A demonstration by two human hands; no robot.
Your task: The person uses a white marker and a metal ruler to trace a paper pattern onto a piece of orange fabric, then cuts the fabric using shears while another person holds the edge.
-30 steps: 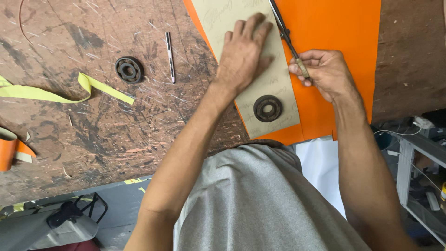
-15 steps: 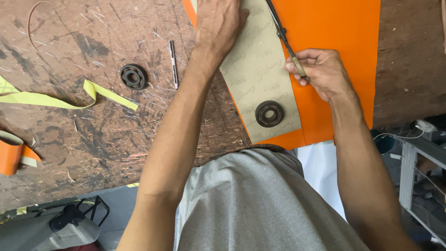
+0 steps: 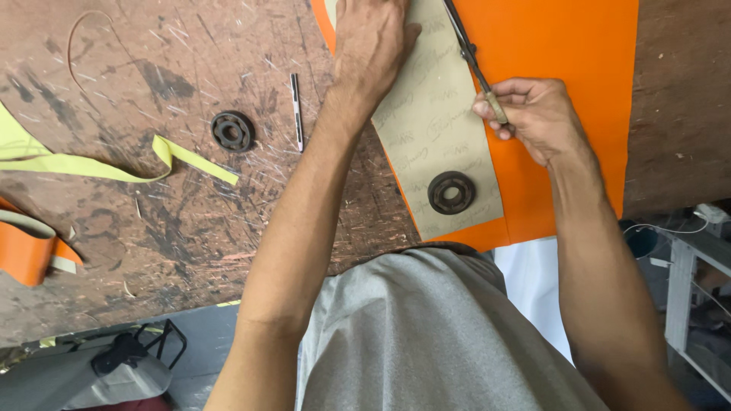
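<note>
Far left on the scarred worktable: an orange strip curled at the edge, a yellow-green strip lying loose. Further right, a black ring weight and a thin dark pen, both untouched and well apart from my work.

Left hand: flat, palm down, fingers spread, pressing the tan paper pattern against the orange sheet beneath. Grips nothing; only pins. A second black ring weight sits on the pattern's near end.

Right hand: closed round the worn handle of a long thin tool, blade or scriber I cannot tell, its shaft lying along the pattern's right edge.

Judgement: step in hand is tracing or cutting the orange sheet along that edge. Next stroke calls for steady downward pressure from the left hand so the pattern does not creep, and the tool kept tight to the edge.
</note>
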